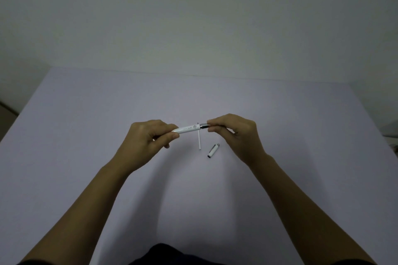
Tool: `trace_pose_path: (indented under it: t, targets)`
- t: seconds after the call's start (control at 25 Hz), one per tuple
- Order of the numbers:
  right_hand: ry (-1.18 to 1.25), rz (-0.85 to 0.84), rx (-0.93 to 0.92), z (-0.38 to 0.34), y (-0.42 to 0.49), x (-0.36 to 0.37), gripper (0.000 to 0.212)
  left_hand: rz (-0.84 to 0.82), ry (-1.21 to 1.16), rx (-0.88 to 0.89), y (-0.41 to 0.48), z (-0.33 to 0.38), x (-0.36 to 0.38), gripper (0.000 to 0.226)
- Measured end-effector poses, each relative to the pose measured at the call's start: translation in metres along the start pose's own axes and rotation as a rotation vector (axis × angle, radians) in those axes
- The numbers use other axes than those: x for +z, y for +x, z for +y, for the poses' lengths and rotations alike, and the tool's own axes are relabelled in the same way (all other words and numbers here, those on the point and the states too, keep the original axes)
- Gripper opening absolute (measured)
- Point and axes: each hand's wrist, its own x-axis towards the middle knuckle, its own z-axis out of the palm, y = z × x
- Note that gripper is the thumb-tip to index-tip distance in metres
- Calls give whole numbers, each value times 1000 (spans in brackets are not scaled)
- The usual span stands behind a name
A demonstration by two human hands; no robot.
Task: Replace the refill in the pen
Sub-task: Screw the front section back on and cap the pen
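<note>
Both hands' fingers pinch the pen (189,128) — left hand (148,137) on barrel, right hand (234,131) on tip.

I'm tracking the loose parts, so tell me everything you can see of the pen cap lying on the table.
The cap is a short white tube, glossy like plastic or lacquered metal, with a silvery tip at its far end and a dark opening at its near end. It lies flat on the pale table, angled with the open end toward the person. Nothing touches it: it sits apart, just right of the thin white refill and below the right hand. Whether it has a clip cannot be told.
</note>
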Motion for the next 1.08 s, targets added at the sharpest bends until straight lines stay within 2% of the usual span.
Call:
trace_pose_path:
  t: [0.12, 0.28, 0.48, 0.56, 0.68, 0.76, 0.84, 0.92, 0.96, 1.08]
  targets:
    - [-41, 10, 44, -6, 2, 1, 9, 48, 96, 80, -2, 1, 4, 18]
    - [-77, -37, 135, -16, 10, -3, 13, 101, 140, 130, -6, 1, 8, 28]
    - [54, -202, 559, -23, 19, -7, 23, 171, 276, 232, -10, -2, 10, 28]
    - [110, -259, 521, -26, 19, -11, 11, 163, 200, 194, -10, -1, 9, 28]
    - [61, -312, 351, -29, 19, -17, 20, 161, 127, 156, -8, 0, 7, 27]
    - [-10, -326, 275, -30, 22, -20, 7, 167, 123, 170, -7, 1, 6, 26]
    - [-64, -327, 231, -31, 24, -20, 19, 173, 126, 192, -7, 1, 4, 27]
    - [-84, -314, 246, -30, 24, -18, 35, 170, 130, 201, -8, 3, 5, 28]
    - [-79, -313, 273, -31, 24, -17, 36, 167, 131, 197, -9, 3, 5, 28]
    - [103, -295, 329, -33, 22, -15, 11, 190, 120, 164, -9, 5, 6, 27]
